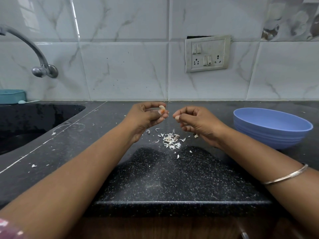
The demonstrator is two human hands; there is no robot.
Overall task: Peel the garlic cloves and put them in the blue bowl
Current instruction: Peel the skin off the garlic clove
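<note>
My left hand (146, 116) is raised above the black counter, its fingertips pinched on a pale garlic clove (162, 107). My right hand (195, 122) hovers a short gap to the right with its fingers curled; whether a scrap of skin sits at the thumb tip I cannot tell. A heap of white garlic skins (171, 140) lies on the counter below both hands. One small garlic piece (196, 136) rests beside my right wrist. The blue bowl (274, 118) stands at the right, and its visible inside shows nothing in it.
A dark sink (34, 121) is sunk into the counter at the left under a metal tap (43, 68). A teal soap dish (13, 95) sits behind it. The switch-and-socket plate (207, 53) is on the tiled wall. The counter's front edge (181, 202) runs near me.
</note>
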